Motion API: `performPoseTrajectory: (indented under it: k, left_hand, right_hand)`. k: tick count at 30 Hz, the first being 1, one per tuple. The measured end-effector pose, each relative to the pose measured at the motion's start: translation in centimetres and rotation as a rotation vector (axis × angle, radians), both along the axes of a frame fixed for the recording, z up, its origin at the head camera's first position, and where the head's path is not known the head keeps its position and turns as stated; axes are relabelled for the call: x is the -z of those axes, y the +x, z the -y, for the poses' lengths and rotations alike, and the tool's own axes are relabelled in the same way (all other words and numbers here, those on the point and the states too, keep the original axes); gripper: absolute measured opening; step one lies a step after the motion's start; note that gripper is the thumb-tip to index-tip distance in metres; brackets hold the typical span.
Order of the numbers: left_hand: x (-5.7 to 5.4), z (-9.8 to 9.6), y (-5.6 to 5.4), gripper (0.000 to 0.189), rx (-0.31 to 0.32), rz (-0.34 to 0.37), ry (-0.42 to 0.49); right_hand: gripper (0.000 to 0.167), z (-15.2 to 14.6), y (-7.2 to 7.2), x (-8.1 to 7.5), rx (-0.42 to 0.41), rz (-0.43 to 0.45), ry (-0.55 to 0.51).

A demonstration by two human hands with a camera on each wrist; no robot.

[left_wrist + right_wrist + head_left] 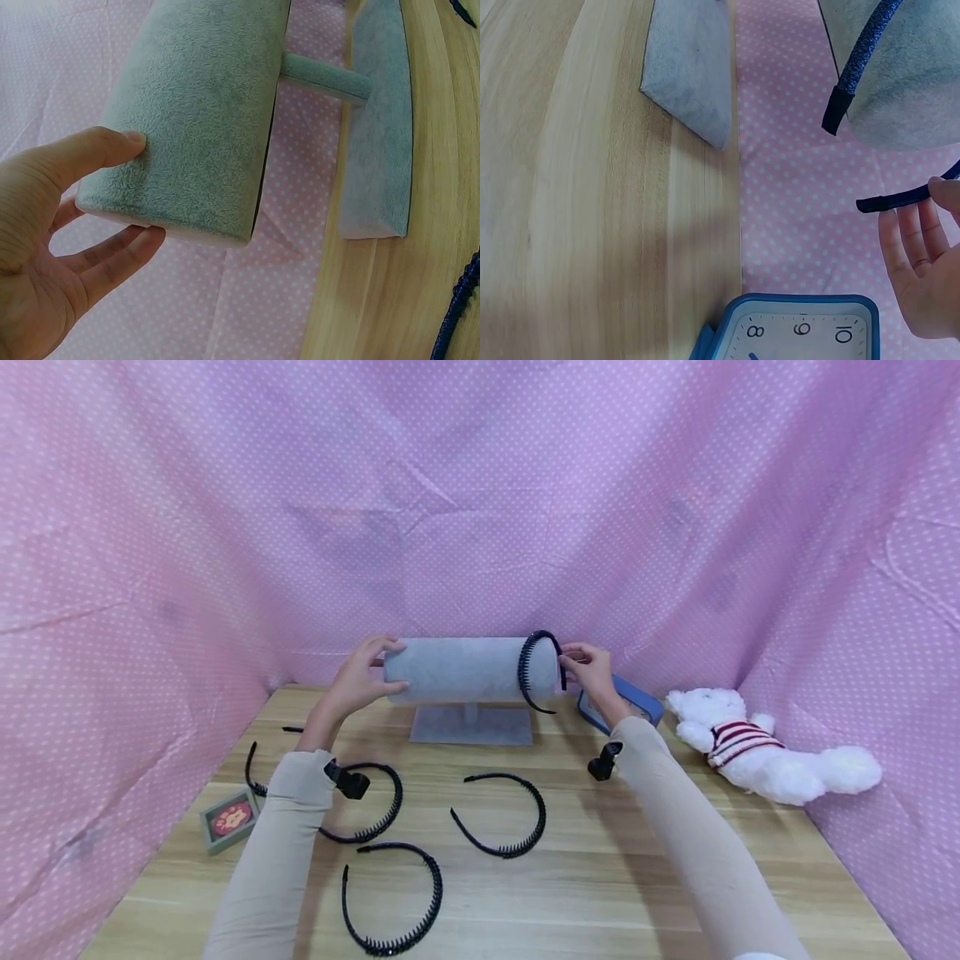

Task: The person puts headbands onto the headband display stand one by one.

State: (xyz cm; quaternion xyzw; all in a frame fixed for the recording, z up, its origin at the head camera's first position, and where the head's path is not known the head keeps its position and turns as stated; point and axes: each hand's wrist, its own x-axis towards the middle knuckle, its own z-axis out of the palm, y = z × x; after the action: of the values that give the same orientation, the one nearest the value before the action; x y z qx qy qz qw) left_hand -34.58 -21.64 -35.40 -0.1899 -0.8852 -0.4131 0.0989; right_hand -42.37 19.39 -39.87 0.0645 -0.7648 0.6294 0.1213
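A grey plush roll on a stand (461, 670) stands at the back of the table. My left hand (362, 675) grips its left end, the thumb on the front face and fingertips at the end edge in the left wrist view. A dark toothed headband (525, 664) hangs at the roll's right end, its front arm across the plush. My right hand (590, 670) pinches the headband's other arm near its tip, beyond the end of the roll. The right wrist view shows both tips of this glittery blue-black headband (868, 52) apart from each other.
Several similar headbands lie on the wood table, one at the middle (542, 814) and another at the front (437, 893). A green paw-print frame (229, 820) is at left. Right of the stand are a blue clock (637, 700) and a white plush toy (780, 768).
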Motion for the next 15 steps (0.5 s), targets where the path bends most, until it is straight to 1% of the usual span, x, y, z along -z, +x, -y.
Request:
performPoseTrajectory:
  k: [7, 15]
  left_hand:
    - [0.07, -0.04, 0.2, 0.063, -0.006, 0.019, 0.009]
    - [-0.23, -0.14, 0.23, 0.063, 0.009, 0.006, 0.008]
  right_hand:
    - [0.027, 0.3, -0.31, 0.62, -0.02, 0.016, -0.011]
    - [0.027, 0.3, -0.32, 0.64, -0.033, 0.007, -0.024]
